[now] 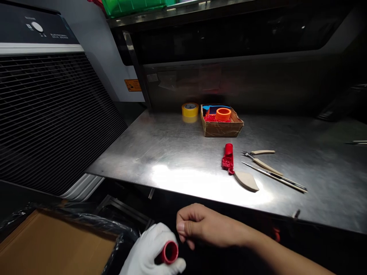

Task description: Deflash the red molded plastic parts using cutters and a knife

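Note:
My left hand (pixel 150 250), in a white glove, is wrapped round a red tubular part (pixel 170 252) in front of the table edge; the round open end faces up toward me. Just right of it is my bare right hand (pixel 197 225), its thumb and fingers curled together; whether something small is between them is hidden. On the metal table (pixel 123 152) lies another red part (pixel 228 158) with a cylindrical end, touching a beige wedge-shaped piece (pixel 246 181). Pliers with beige handles (pixel 265 164) and thin pointed tools (pixel 275 176) lie to the right.
At the table's back are a yellow tape roll (pixel 190 110) and a small cardboard box (pixel 222 130) holding an orange ring and red pieces. A large plastic-lined carton (pixel 57 244) is at lower left. A shelf (pixel 183 11) with a green bin (pixel 132 7) hangs above.

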Motion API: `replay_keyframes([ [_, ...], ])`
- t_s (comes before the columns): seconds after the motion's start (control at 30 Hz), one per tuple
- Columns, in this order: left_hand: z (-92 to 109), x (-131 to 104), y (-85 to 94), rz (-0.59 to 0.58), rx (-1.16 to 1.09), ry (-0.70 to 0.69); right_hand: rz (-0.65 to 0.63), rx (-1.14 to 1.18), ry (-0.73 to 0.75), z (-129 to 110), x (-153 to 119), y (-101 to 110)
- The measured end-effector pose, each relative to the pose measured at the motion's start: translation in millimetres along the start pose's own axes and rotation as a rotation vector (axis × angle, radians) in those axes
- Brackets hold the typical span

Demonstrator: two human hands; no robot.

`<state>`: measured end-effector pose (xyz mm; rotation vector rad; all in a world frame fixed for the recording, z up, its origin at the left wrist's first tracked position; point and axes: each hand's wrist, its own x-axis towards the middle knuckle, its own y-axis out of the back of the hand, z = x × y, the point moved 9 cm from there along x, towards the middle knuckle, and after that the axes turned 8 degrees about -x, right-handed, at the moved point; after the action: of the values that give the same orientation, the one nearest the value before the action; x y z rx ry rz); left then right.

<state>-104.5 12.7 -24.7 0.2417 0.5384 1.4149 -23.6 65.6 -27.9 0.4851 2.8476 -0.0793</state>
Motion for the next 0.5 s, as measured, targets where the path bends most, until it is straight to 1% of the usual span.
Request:
replay_keyframes([
  [0.1,0.2,3.1,-0.7,-0.012,-0.026,-0.015,0.014,-0.009,-0.007,3.8,1.6,-0.4],
  [0.17,-2.1,4.5,-3.5,-0.044,-0.004,-0.024,-0.001,0.015,-0.018,7.3,3.0,-3.7],
  [0.23,-5.6,4.3,-5.5,-0.069,0.012,-0.034,-0.053,0.085,-0.027,11.4,4.3,-10.4],
  [0.3,-10.0,2.6,-3.2,-0.052,-0.024,-0.044,-0.124,0.144,-0.036,15.2,4.0,-18.6],
  [0.33,-12.4,1.1,-0.2,-0.028,-0.048,-0.052,-0.14,0.142,-0.052,17.9,3.4,-20.8],
  [0.4,-16.9,-3.2,6.6,0.018,-0.088,-0.079,-0.111,0.078,-0.096,23.6,1.6,-19.0],
  [0.5,-22.2,-11.0,13.6,0.036,-0.147,-0.139,-0.018,0.013,-0.129,26.4,-1.6,-10.3],
])
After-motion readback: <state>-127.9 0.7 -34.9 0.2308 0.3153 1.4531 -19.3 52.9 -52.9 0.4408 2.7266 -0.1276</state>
